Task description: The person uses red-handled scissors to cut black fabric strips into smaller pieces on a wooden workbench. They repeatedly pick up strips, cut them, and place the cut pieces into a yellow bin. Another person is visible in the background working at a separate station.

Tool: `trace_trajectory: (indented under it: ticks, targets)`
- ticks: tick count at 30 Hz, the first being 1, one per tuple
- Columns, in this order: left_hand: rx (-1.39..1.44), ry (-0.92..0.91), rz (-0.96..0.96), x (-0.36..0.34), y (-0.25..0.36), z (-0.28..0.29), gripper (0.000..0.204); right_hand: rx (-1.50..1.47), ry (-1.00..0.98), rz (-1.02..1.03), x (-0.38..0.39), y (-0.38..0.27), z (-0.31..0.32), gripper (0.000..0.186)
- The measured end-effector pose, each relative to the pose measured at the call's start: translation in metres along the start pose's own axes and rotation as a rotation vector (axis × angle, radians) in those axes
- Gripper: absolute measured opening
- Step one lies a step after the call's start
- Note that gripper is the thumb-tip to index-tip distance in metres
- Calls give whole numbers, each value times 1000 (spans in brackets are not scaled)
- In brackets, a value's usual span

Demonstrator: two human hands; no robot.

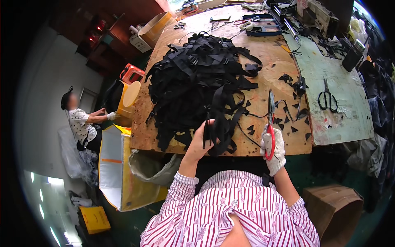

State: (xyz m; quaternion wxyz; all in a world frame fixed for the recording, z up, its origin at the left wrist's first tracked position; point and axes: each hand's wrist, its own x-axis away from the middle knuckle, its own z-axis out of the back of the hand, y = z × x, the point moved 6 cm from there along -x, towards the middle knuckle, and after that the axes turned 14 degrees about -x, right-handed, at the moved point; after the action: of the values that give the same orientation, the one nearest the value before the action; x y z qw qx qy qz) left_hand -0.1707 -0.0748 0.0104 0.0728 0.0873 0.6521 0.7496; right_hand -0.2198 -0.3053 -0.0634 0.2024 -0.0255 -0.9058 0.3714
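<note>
A loop of black woven webbing strap (222,133) is held in the bare left hand (200,142), its fingers closed around it at the near edge of a brown wooden desk (273,72). Metal scissors with red handles (270,143) are gripped in the right hand (278,151), which is covered by a white knitted glove; the blades are pointed toward the far side and are kept apart from the strap. The held strap is placed at the near right side of a large tangled heap of black straps with buckles (197,78), by which the left middle of the desk is covered. Small black triangular fabric scraps (294,129) are scattered to the right of the heap. Farther right, all-black-handled scissors (327,99) are laid on a pale green board (347,119). A blue plastic tray (263,31) is set at the far side.
</note>
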Motion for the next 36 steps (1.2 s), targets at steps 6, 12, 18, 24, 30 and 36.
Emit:
trace_trajectory:
  ticks: [6, 12, 18, 24, 30, 36]
  targets:
    - [-706, 581, -374, 16, 94, 56, 21, -46, -4, 8, -3, -2, 9, 24]
    - [-566, 463, -541, -42, 114, 28, 22, -156, 30, 73, -9, -7, 14, 27]
    - [-1009, 252, -502, -147, 18, -57, 39, -72, -37, 38, -7, 0, 15, 26]
    - [-1423, 219, -133, -232, -108, -100, 26, -481, 40, -137, -22, 17, 33, 24]
    - [-1577, 158, -261, -228, -91, -107, 16, -185, -66, 113, -21, 8, 39, 35]
    - [-1420, 111, -229, -230, -89, -81, 19, -152, -70, 104, -9, 5, 17, 32]
